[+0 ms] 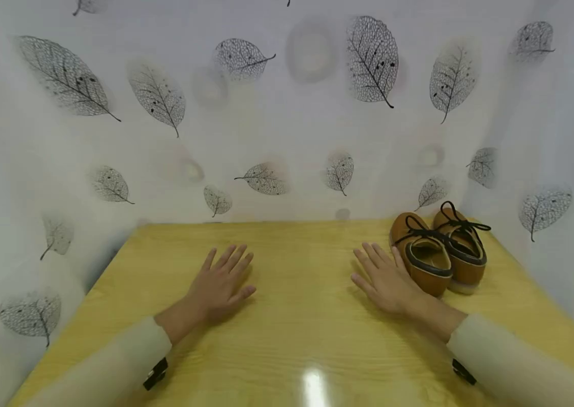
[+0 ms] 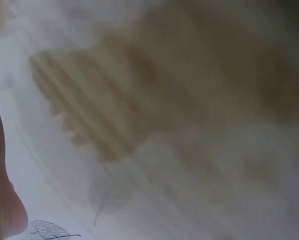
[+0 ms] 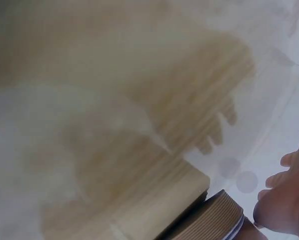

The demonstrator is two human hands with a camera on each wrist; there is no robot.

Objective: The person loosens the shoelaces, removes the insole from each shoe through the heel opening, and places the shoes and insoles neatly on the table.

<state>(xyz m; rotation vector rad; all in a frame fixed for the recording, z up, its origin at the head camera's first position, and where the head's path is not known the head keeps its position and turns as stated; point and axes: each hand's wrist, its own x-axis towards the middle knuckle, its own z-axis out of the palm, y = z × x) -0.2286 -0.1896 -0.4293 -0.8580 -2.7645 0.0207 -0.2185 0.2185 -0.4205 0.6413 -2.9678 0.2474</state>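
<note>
A pair of brown shoes with dark laces and dark collar trim sits at the right of the wooden table [image 1: 297, 271]: a nearer left shoe [image 1: 426, 280] and, against it, a right shoe [image 1: 472, 270]. My right hand [image 1: 387, 284] rests palm down just left of the shoes, its little finger close beside the nearer one, and holds nothing. Palm down on the table's left half, fingers spread, lies my left hand [image 1: 216, 289], also without anything in it. In the right wrist view part of a shoe [image 3: 214, 220] shows beside the right hand [image 3: 287, 200].
Behind the table and along both sides hangs a white cloth [image 1: 287, 124] printed with dark skeleton leaves. A dark band or device [image 1: 156, 373] sits under the left sleeve, and another [image 1: 463, 372] under the right. Light glares off the table's front [image 1: 313, 387].
</note>
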